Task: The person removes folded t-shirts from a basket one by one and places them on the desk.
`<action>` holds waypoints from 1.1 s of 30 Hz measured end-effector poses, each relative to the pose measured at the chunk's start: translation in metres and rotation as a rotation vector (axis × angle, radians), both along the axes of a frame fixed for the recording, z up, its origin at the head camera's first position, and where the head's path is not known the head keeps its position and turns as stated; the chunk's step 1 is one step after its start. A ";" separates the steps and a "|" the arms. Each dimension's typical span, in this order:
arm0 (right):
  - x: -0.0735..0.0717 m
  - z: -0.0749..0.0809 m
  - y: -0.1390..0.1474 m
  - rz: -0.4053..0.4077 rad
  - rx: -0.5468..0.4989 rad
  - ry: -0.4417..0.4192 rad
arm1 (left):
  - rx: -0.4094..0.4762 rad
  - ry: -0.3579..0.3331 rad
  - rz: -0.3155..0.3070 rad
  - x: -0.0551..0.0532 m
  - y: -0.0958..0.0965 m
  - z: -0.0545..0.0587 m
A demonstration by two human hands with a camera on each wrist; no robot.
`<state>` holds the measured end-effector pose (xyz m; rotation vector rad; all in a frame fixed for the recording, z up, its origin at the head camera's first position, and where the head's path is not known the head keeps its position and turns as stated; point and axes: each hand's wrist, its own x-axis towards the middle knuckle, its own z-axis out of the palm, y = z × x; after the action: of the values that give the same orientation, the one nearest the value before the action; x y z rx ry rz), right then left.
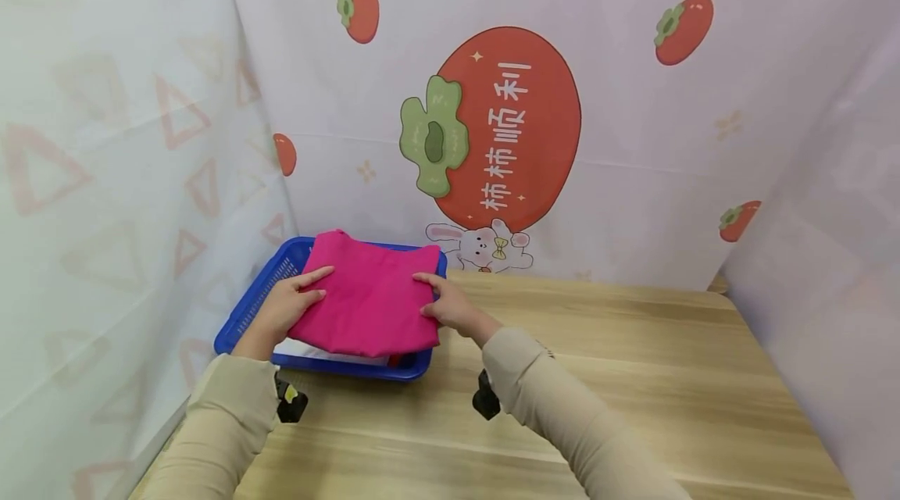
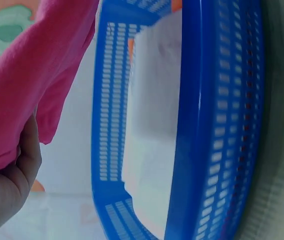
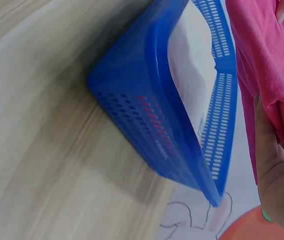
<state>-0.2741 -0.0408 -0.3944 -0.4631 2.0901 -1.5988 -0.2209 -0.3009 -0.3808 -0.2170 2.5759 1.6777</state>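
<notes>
A folded bright pink cloth garment (image 1: 366,301) is held up over a blue plastic basket (image 1: 246,320). My left hand (image 1: 284,308) grips its left edge, thumb and fingers on either side of the fabric. The right hand (image 1: 453,305) pinches the opposite edge the same way. In the left wrist view the pink cloth (image 2: 37,75) is raised clear of the basket rim (image 2: 189,100). White folded cloth (image 2: 154,150) lies inside the basket; the right wrist view also shows this white cloth (image 3: 192,60). Most of the basket's contents are hidden under the garment in the head view.
The basket stands at the back left of a wooden table (image 1: 598,375), near the left curtain (image 1: 105,172). A printed backdrop (image 1: 633,133) with persimmons and a rabbit hangs behind the table. Bare wood extends to the right of the basket.
</notes>
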 end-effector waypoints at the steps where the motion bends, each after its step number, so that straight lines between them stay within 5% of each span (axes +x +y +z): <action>1: -0.001 0.001 0.007 0.002 -0.008 -0.007 | 0.016 0.003 -0.002 -0.001 0.006 0.001; 10: -0.007 0.005 0.059 -0.010 -0.021 0.011 | 0.146 0.031 -0.063 -0.011 0.051 -0.005; 20: -0.014 -0.004 0.105 -0.044 0.036 0.028 | 0.181 -0.002 -0.094 -0.026 0.095 -0.021; 33: -0.017 -0.015 0.175 -0.066 0.086 0.067 | 0.167 -0.027 -0.099 -0.045 0.172 -0.028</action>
<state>-0.2915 0.1344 -0.4093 -0.4281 2.2356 -1.5425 -0.2655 -0.1293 -0.4086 -0.1015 2.3692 1.8272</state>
